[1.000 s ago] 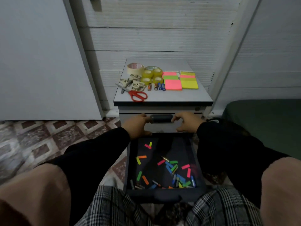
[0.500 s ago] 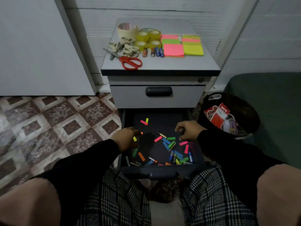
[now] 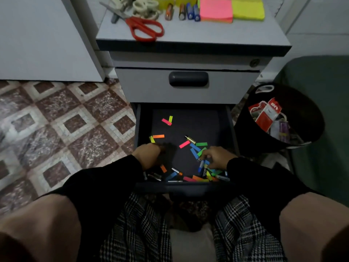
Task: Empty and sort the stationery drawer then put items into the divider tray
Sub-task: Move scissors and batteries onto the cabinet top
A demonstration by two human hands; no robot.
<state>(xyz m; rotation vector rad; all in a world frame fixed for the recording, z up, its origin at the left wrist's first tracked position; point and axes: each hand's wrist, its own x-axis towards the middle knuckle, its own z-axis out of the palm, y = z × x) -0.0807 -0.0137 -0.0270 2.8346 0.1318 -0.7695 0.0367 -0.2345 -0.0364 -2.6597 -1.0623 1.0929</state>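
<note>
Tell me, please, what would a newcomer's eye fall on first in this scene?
Most striking is the open lower drawer, its dark floor scattered with bright paper strips and small batteries, with the left hand and right hand reaching in. Next, on the cabinet top above, red-handled scissors lie left of neon sticky-note pads. A black bin holding packaging stands right of the drawer.

Dark lower drawer (image 3: pixel 186 118) pulled open, floor strewn with coloured paper strips (image 3: pixel 201 144) and small batteries (image 3: pixel 190 139), most piled at near right corner. Pink strip (image 3: pixel 166 121) and yellow strip (image 3: pixel 170 119) lie apart toward back.
</note>
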